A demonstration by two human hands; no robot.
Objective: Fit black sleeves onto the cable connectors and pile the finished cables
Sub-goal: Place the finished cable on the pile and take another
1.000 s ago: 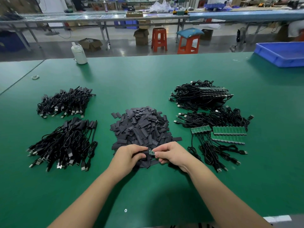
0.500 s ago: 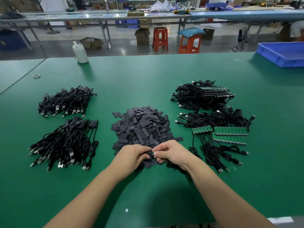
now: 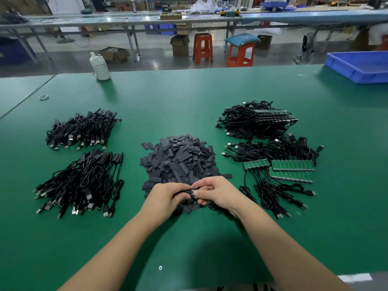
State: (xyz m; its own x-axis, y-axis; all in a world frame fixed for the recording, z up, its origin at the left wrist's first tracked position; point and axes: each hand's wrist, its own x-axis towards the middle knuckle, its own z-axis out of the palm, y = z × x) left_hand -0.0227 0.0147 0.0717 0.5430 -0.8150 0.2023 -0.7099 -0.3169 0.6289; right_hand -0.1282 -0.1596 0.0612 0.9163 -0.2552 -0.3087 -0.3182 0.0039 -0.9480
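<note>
Compared with a second ago, the green tip of the connector [image 3: 193, 191] is now almost wholly hidden between the two hands, where more of it was showing before; the hands are sitting closer together. The left hand [image 3: 168, 198] is curling its fingers around a black sleeve [image 3: 184, 195], and the right hand [image 3: 216, 192] is pinching the connector end against it. Both are hovering at the lower edge of the pile of sleeves [image 3: 180, 162] in the middle of the frame, on the green desk [image 3: 189, 97].

Two heaps of sleeved cables [image 3: 81, 179] are lying at the left of the frame, one above the other. Three bundles of bare-board cables [image 3: 279, 164] are lying at the right. One white bottle [image 3: 100, 67] is standing at the upper left, and one blue tray [image 3: 361, 68] is sitting at the upper right.
</note>
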